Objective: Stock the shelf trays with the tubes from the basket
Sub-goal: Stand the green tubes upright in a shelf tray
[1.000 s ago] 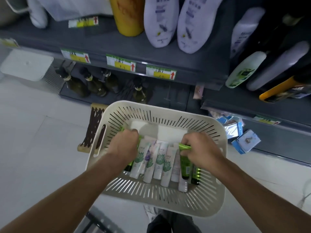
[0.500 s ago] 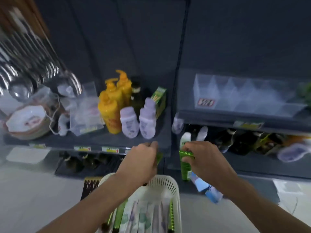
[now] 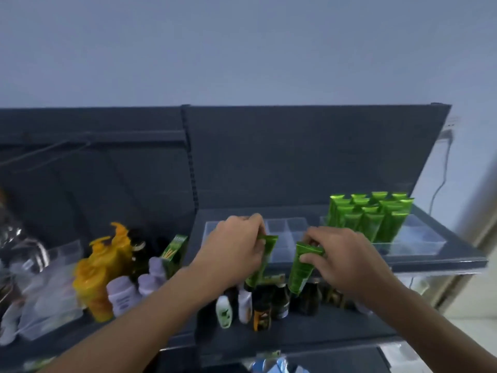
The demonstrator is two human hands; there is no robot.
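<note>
My left hand (image 3: 236, 249) grips a green tube (image 3: 262, 262) near its flat crimped end, cap hanging down. My right hand (image 3: 341, 257) pinches a second green tube (image 3: 302, 267) the same way. Both tubes hang just in front of a clear divided tray (image 3: 285, 227) on the upper right shelf. To the right, another clear tray (image 3: 414, 242) holds several upright green tubes (image 3: 371, 215). The basket is out of view.
The dark shelf edge (image 3: 430, 263) runs below the trays. Small bottles and jars (image 3: 258, 308) stand on the shelf underneath. Yellow pump bottles (image 3: 102, 267), white bottles and a green box fill the left shelf. A cable hangs on the wall at far right.
The view rose from the basket to the upper shelf. Both hands lifted a green tube each out of the basket and up to the front of the clear tray.
</note>
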